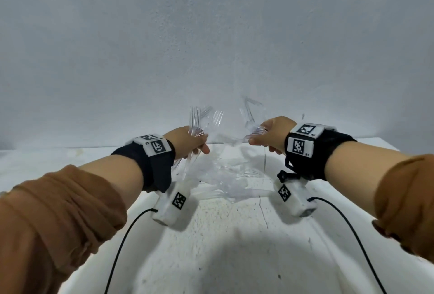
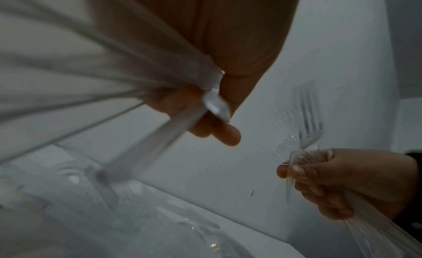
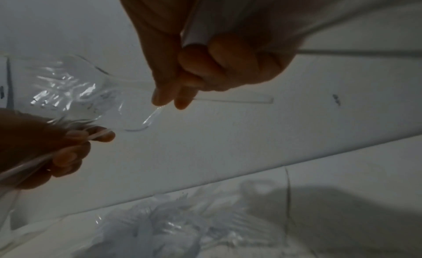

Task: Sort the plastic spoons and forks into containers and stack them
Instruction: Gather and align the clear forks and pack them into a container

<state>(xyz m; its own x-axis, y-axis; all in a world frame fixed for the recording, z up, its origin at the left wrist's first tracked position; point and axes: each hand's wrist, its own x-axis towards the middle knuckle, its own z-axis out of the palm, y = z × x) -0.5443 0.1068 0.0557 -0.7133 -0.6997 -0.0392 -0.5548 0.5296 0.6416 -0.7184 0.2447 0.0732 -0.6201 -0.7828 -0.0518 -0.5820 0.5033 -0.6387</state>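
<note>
Clear plastic forks (image 1: 196,119) stood tines-up in the left hand (image 1: 187,141), whose fingers curled round their handles. Raised level beside it, the right hand (image 1: 272,137) closed its grip on another clear cutlery bunch (image 1: 252,117). More clear cutlery (image 1: 225,176) lay heaped on the white desk (image 1: 223,246) below.

Pale grey wall (image 1: 211,35) — white table (image 1: 223,246)

Rust-brown pushed-up sleeves (image 1: 58,204), black wrist straps (image 1: 152,164) bearing white blocks with black square-patterned markers (image 1: 301,146), and thin black cables (image 1: 122,246).
</note>
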